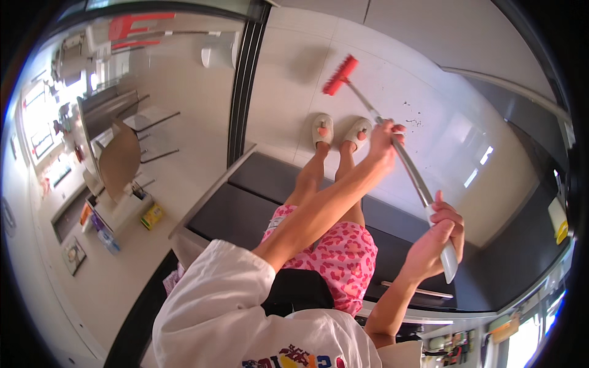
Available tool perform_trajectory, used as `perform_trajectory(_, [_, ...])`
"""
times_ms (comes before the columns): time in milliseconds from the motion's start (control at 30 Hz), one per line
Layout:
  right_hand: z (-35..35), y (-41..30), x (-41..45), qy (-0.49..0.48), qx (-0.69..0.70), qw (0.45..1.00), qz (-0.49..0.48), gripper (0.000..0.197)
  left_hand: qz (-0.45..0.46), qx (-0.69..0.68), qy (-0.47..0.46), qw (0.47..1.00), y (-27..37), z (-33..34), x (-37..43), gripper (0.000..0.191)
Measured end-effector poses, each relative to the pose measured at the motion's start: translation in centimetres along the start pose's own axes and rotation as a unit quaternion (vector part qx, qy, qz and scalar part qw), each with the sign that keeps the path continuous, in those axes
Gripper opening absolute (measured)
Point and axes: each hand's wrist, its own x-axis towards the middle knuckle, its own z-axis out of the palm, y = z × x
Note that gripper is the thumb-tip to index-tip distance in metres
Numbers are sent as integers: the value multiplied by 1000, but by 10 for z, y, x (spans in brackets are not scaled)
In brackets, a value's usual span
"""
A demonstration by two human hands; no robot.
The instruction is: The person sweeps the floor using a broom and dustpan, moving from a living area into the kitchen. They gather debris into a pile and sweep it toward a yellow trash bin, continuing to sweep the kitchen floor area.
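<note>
Both my hands are wrapped around the pole of a floor scrub brush. My left hand (385, 141) grips the grey metal pole (412, 172) partway down. Higher up, my right hand (437, 241) is closed on the white handle end (448, 264), its thumb lying along the grip. At the far end, the red bristled brush head (340, 75) is slightly blurred over the pale tiled floor (294, 92), beyond my feet; whether it touches the tiles I cannot tell. Dark specks (414, 122) lie scattered on the floor to the right of the pole.
My slippers (323, 129) stand on the tiles. Black sliding-door tracks (246, 83) run along the left, with a dining chair (120, 158) and a yellow box (152, 216) beyond. Dark cabinet fronts (395, 253) are close beside my legs; pale cabinets (414, 32) line the far side.
</note>
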Motion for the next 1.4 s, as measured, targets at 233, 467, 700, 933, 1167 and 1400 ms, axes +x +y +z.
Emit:
perform_trajectory(233, [66,72,-9,-47,129,988,68,11,29,103,84,991,83,-7,29,33])
perform_trajectory(467, [19,77,-11,81,64,985,136,11,-45,278,-51,958,18,-15,87,26])
perform_trajectory(700, [-91,80,-49,252,-46,948,190,9,-157,400,-115,896,-136,-4,35,18])
perform_trajectory(933, [-150,42,-81,268,34,950,159,17,-96,474,-90,871,-170,11,-35,26])
perform_trajectory(1167, [-70,98,-42,308,131,933,135,13,-44,537,-84,838,-91,43,65,30])
perform_trajectory(1400, [-52,104,-48,417,100,876,222,12,-114,612,-103,776,-110,36,83,22])
